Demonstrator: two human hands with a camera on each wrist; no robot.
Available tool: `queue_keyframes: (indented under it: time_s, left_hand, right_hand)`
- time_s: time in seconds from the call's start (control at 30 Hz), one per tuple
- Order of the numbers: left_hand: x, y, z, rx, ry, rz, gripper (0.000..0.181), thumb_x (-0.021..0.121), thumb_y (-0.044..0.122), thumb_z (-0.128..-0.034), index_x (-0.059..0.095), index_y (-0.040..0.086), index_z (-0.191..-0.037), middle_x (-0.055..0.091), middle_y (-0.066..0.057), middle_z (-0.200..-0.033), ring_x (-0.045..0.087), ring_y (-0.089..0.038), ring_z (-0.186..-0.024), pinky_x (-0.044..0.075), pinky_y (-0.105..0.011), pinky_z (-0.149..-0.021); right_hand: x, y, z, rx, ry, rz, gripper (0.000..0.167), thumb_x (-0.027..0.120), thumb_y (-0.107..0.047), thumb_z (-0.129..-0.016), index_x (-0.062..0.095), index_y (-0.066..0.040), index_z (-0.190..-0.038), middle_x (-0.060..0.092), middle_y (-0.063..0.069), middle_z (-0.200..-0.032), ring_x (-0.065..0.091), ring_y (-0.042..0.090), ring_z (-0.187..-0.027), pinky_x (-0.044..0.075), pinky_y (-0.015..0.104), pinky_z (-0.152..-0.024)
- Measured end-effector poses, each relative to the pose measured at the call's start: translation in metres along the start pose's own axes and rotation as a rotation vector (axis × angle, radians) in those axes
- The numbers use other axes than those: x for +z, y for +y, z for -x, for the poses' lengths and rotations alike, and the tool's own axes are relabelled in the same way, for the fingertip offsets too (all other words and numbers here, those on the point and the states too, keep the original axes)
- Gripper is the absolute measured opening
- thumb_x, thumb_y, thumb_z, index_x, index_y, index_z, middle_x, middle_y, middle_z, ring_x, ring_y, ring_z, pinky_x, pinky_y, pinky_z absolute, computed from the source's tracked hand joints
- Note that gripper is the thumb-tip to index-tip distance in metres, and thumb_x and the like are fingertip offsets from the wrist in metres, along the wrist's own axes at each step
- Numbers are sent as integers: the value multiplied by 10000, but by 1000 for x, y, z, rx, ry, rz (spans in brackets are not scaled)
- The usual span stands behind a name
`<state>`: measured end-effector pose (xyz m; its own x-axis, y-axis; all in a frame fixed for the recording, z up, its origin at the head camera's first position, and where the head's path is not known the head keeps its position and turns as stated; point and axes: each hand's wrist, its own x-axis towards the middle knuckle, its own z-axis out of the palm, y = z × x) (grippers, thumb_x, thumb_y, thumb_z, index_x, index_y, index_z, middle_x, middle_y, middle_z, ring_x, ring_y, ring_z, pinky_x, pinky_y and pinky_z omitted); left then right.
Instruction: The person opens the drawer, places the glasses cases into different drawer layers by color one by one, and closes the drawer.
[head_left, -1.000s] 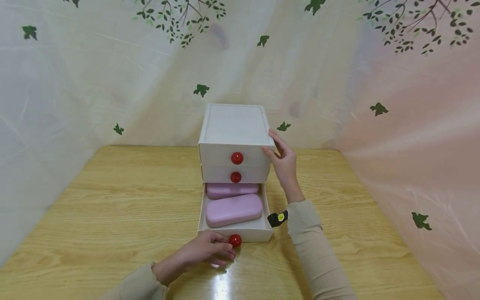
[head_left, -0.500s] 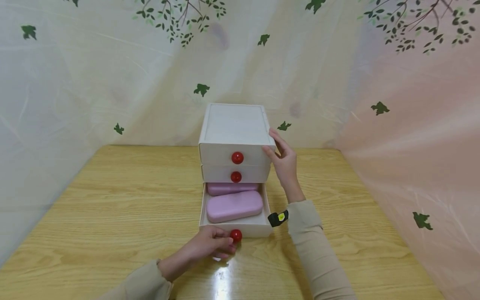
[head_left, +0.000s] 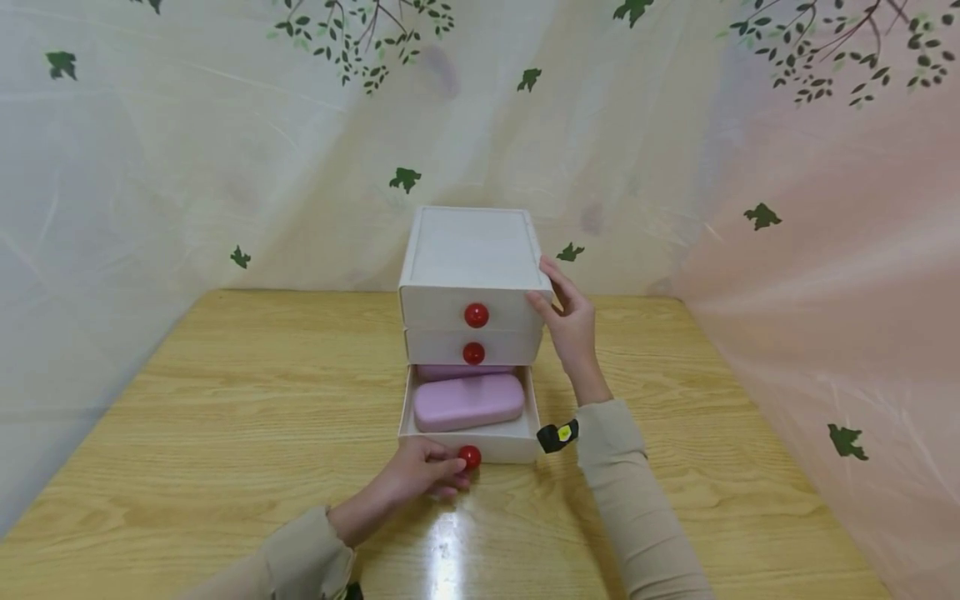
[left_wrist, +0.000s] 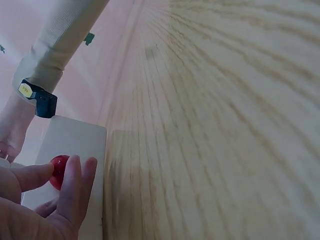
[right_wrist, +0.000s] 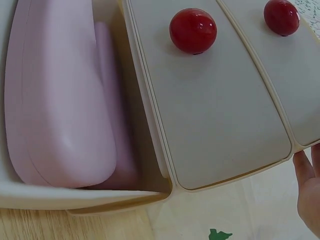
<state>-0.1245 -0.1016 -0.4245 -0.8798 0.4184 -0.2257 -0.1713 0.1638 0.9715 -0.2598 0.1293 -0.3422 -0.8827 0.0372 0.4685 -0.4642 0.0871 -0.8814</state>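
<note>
A white drawer unit (head_left: 472,246) has its bottom drawer (head_left: 502,451) pulled partway out. My left hand (head_left: 416,475) pinches that drawer's red knob (left_wrist: 58,171) between thumb and fingers. Inside lies a lilac glasses case (head_left: 468,402) with rounded ends. Behind it, a second lilac case (right_wrist: 120,150) is partly hidden under the unit. My right hand (head_left: 573,329) rests at the unit's upper right corner, thumb on the front edge and straight fingers along the side. The two upper drawers, with red knobs (right_wrist: 193,31), are closed.
The unit stands on a wood-grain table (head_left: 262,400). A pale curtain (head_left: 315,167) printed with green leaves hangs behind, and a pinkish one (head_left: 847,292) runs along the right. A black wrist camera (head_left: 557,436) sits near the drawer's right side.
My left hand has pushed the bottom drawer inward, away from me; the rear case is now more covered by the unit. My right hand stays at the corner.
</note>
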Motion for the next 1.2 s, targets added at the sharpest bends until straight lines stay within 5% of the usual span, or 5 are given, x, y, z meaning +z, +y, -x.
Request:
queue_keyframes:
  time_s: [1.2]
  left_hand:
    - [-5,2,-31,20,136,29,271,577,23,-937,620,-179,-1111,699,-311,-969,735,-217,-785,605,-285,-687]
  right_hand:
    - [-1,-1,0,26,0,-2,507,687,-210,-903,543,-128,-1382,466,-46,-1499,421,117,-1393,415,400,-1103]
